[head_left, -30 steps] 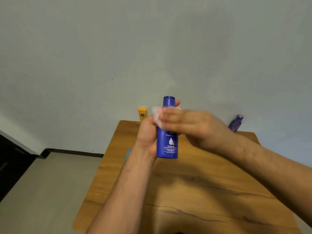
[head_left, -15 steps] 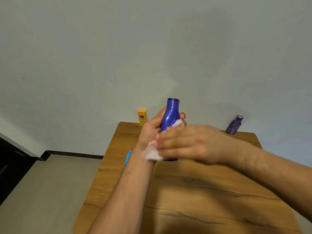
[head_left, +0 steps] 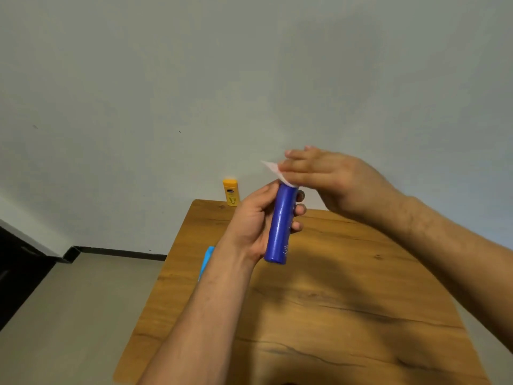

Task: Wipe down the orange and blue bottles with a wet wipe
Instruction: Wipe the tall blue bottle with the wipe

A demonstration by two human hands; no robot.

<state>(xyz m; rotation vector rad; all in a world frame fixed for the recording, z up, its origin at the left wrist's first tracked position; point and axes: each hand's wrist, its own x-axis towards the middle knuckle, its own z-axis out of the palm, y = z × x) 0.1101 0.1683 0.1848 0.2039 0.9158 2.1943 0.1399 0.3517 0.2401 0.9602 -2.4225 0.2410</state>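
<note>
Leaving the rounded orange bottle upright at the far-left corner of the grained wooden table, wrapping the left hand round the glossy cylindrical blue bottle mid-frame, pressing a thin white wipe onto its top with the flat-fingered right hand.

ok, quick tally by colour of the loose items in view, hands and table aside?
Blue: 2 (blue bottle, light blue item partly hidden at the table edge)
Orange: 1 (orange bottle)
White: 1 (wet wipe)
Total: 4
</note>
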